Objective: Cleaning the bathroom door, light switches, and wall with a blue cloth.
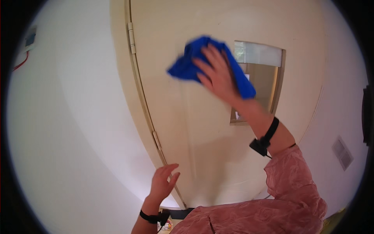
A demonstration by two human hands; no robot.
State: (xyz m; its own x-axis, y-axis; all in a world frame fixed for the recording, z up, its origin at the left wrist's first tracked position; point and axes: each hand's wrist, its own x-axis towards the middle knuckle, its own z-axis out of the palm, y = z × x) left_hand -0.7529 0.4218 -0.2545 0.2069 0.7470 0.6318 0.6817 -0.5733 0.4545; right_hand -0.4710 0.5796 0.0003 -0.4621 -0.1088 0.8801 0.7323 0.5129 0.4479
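A blue cloth (pixel 188 65) lies against the cream door (pixel 169 111), to the left of its small window. My right hand (pixel 216 73) presses on the cloth with its fingers spread; part of the cloth hangs out along the wrist. Low by the hinged edge of the door is my left hand (pixel 165 181), empty, its fingers and thumb apart and slightly curled. Whether it touches the door or frame I cannot tell. Each wrist bears a black strap with a small dark device.
The door window (pixel 260 84) has a frosted upper strip. Metal hinges (pixel 131 38) run down the left door edge. A wall switch plate (pixel 342 153) is at the right. A wall-mounted box (pixel 30 39) with a red cord is at the upper left.
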